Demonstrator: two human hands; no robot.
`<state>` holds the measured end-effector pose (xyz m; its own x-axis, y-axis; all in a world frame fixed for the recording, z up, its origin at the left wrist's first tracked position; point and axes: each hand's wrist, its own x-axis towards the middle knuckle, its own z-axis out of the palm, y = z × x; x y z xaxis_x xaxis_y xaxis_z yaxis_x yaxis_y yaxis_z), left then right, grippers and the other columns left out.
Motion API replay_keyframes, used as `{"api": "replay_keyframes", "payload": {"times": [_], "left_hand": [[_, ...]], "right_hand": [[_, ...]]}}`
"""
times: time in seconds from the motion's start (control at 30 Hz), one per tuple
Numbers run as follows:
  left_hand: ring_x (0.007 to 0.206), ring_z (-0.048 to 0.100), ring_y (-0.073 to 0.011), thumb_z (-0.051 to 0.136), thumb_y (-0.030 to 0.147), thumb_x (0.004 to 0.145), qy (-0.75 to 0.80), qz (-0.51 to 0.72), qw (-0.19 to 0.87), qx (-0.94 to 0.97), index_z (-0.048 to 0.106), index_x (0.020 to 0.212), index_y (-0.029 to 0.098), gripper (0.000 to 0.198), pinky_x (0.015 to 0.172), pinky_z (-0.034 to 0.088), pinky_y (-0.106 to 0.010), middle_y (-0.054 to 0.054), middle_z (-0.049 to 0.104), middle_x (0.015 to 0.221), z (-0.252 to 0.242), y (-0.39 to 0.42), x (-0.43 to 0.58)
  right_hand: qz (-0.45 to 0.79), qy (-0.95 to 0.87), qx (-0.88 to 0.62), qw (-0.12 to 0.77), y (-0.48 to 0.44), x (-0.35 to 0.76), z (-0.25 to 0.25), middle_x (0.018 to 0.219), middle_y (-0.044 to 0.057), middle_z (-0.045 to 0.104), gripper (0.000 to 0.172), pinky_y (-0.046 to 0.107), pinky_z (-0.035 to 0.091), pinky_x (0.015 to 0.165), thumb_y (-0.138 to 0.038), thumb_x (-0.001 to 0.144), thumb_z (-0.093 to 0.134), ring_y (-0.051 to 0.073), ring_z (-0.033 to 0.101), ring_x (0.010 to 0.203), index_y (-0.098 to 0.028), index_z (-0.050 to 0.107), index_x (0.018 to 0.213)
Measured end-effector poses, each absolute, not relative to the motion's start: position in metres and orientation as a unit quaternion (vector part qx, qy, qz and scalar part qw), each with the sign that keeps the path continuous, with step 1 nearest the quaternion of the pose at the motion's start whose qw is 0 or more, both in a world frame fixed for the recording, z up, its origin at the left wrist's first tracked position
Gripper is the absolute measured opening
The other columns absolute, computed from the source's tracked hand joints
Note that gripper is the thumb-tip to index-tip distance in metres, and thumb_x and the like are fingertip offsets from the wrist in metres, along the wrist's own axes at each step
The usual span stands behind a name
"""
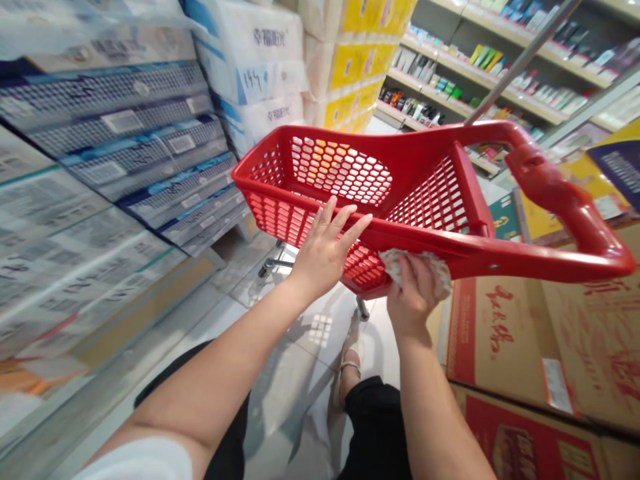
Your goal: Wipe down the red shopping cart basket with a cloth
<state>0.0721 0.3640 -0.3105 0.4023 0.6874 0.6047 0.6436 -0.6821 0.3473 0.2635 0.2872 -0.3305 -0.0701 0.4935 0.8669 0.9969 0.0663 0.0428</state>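
Observation:
A red plastic shopping cart basket [425,187] with mesh walls stands in front of me, its thick red handle [565,200] reaching toward the right. My left hand [325,253] lies flat against the basket's near rim, fingers stretched out and apart. My right hand [413,293] is closed on a crumpled light patterned cloth [437,267] and presses it against the underside of the near rim. The basket looks empty inside.
Stacked tissue packs [125,147] fill the left side. Yellow and white packs [350,67] stand behind the cart. Red-printed cardboard boxes [525,340] rise on the right. Shelves of small goods [475,73] run along the back. My legs and sandalled foot [350,367] are over pale floor tiles.

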Motion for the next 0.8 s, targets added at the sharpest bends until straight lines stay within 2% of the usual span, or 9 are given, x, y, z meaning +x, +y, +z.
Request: {"api": "replay_keyframes", "payload": {"times": [0.07,0.2,0.33,0.5,0.63,0.8], "left_hand": [[0.145,0.01,-0.0303,0.039,0.009,0.089,0.394,0.383,0.032,0.835,0.038,0.143,0.027,0.057,0.115,0.02,-0.056,-0.007,0.036,0.148,-0.311,0.364,0.072],[0.145,0.01,-0.0307,0.039,0.009,0.089,0.383,0.391,0.036,0.836,0.035,0.144,0.028,0.058,0.114,0.019,-0.058,-0.007,0.036,0.148,-0.313,0.366,0.071],[0.145,0.011,-0.031,0.038,0.009,0.09,0.372,0.403,0.051,0.835,0.033,0.144,0.028,0.059,0.114,0.021,-0.059,-0.007,0.036,0.147,-0.314,0.368,0.069],[0.144,0.012,-0.0311,0.039,0.007,0.088,0.366,0.413,0.064,0.832,0.033,0.144,0.029,0.06,0.113,0.02,-0.061,-0.007,0.036,0.146,-0.313,0.369,0.068],[0.143,0.016,-0.0307,0.041,0.005,0.087,0.364,0.414,0.074,0.831,0.034,0.143,0.028,0.062,0.114,0.021,-0.059,-0.008,0.037,0.145,-0.311,0.37,0.066],[0.142,0.018,-0.0291,0.04,0.005,0.088,0.353,0.424,0.086,0.83,0.036,0.142,0.029,0.06,0.114,0.021,-0.058,-0.007,0.038,0.145,-0.31,0.374,0.062]], "right_hand": [[-0.336,-0.664,-0.586,0.322,0.287,0.263,-0.336,0.11,0.008,0.067,0.037,0.046,0.043,0.097,-0.018,0.086,0.049,0.025,0.057,0.107,-0.023,0.062,0.12],[-0.347,-0.646,-0.574,0.364,0.286,0.265,-0.34,0.116,0.011,0.064,0.04,0.044,0.044,0.096,-0.015,0.084,0.051,0.027,0.054,0.113,-0.021,0.061,0.123],[-0.296,-0.705,-0.556,0.325,0.287,0.268,-0.338,0.112,0.009,0.065,0.038,0.038,0.046,0.095,-0.01,0.086,0.049,0.022,0.058,0.106,-0.021,0.063,0.118],[-0.338,-0.649,-0.562,0.386,0.29,0.271,-0.339,0.109,0.008,0.064,0.033,0.039,0.045,0.092,-0.012,0.085,0.053,0.023,0.056,0.105,-0.025,0.066,0.113],[-0.32,-0.681,-0.58,0.314,0.292,0.272,-0.345,0.101,0.006,0.067,0.028,0.038,0.043,0.089,-0.017,0.086,0.053,0.021,0.056,0.094,-0.026,0.069,0.107],[-0.324,-0.65,-0.597,0.34,0.292,0.27,-0.347,0.104,0.007,0.067,0.032,0.038,0.042,0.091,-0.016,0.085,0.053,0.022,0.053,0.101,-0.025,0.067,0.112]]}}
